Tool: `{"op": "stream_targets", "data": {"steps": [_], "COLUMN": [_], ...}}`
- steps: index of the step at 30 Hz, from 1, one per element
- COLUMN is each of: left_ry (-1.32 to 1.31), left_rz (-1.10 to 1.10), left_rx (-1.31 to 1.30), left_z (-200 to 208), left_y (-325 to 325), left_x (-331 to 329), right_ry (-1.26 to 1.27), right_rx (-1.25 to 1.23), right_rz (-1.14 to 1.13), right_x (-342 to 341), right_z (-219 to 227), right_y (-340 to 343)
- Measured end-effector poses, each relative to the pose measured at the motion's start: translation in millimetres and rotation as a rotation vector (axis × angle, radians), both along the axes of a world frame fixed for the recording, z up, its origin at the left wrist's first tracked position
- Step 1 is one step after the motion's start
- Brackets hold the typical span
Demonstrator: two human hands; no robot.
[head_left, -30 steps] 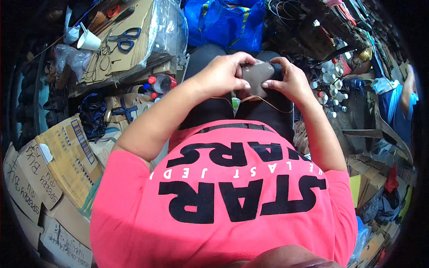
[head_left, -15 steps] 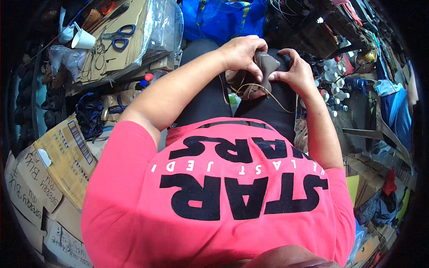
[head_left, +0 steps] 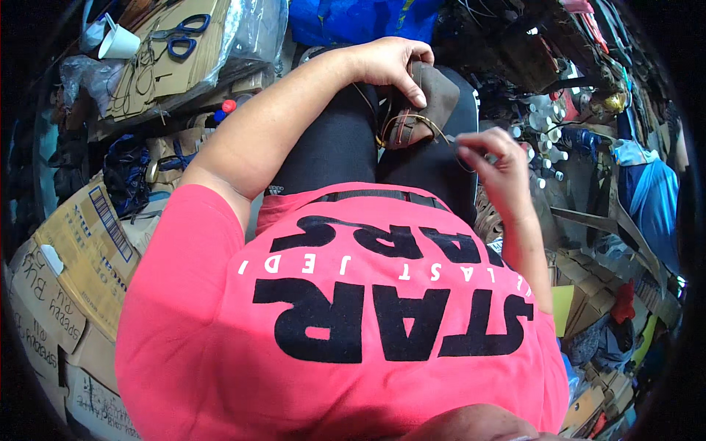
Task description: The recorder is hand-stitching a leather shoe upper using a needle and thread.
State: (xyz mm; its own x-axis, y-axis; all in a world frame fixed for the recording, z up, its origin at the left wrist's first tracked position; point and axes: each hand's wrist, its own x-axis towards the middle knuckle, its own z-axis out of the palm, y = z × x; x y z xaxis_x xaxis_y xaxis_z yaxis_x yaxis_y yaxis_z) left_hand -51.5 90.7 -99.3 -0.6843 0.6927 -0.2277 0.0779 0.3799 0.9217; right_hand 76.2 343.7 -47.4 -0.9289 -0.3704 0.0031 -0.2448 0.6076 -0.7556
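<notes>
A brown leather shoe upper (head_left: pixel 443 94) rests on my thighs. My left hand (head_left: pixel 397 67) is closed on its far left edge, with the thumb pressed on the leather. A thin tan cord (head_left: pixel 421 117) loops over the near part of the upper, where some reddish stitching or lining shows. Just right of the upper, my right hand (head_left: pixel 502 163) pinches the cord's end between thumb and fingers. Something small and pale sits at those fingertips, too blurred to name.
Blue-handled scissors (head_left: pixel 182 35) and a white cup (head_left: pixel 119 42) lie on cardboard at the far left. A blue bag (head_left: pixel 360 20) stands beyond my knees. Several small white-capped bottles (head_left: pixel 543 132) crowd the right side. Cardboard boxes (head_left: pixel 88 235) are stacked at near left.
My right hand has let go of the upper, moved nearer and taken the cord's end. The left hand keeps its grip, and the upper now lies more spread open.
</notes>
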Motion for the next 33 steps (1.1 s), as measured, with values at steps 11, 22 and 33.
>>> {"op": "stream_targets", "data": {"steps": [11, 22, 33], "left_ry": [0.158, 0.156, 0.289], "left_rz": [-0.009, -0.007, -0.060], "left_rx": [-0.132, -0.123, -0.103], "left_z": [12, 9, 9], "left_y": [-7, -8, -16], "left_x": [4, 4, 1], "right_ry": [-0.007, -0.044, -0.162], "right_rx": [0.001, 0.158, -0.157], "right_rz": [-0.050, -0.023, -0.030], "right_x": [-15, -20, -17], "right_z": [1, 15, -22], "right_y": [-27, -43, -31]}}
